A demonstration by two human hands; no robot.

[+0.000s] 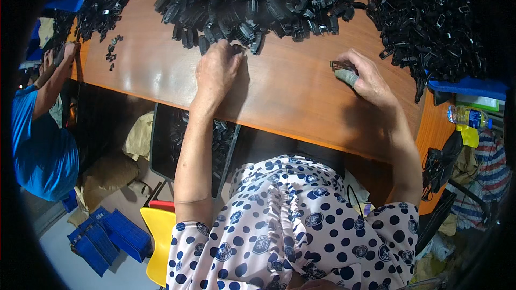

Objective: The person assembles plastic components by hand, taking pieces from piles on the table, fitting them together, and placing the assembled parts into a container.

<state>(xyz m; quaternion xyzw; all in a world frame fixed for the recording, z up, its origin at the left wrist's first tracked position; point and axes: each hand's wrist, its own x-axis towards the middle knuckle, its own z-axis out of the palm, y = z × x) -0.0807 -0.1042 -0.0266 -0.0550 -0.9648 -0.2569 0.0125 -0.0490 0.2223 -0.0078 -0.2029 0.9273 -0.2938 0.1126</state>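
Note:
A large heap of small black plastic parts (279, 8) spreads over the far side of the brown table (290, 83). At its near edge, my left hand (216, 71) is closed, with thumb and fingers pinched about one small black part (237, 49). My right hand (372, 79) hovers over the right side of the table, apart from the heap. A grey-green cover (346, 77) wraps its thumb. Between that thumb and the curled fingers pokes out a small dark part (337, 65), mostly hidden, so its kind cannot be told.
More black parts (430, 27) are piled at the right and far left; a few small pieces (111, 53) lie nearby. Below the table's left edge stands a black bin (166, 145). A person in blue (45, 145) works at left. A bottle (469, 116) lies at right.

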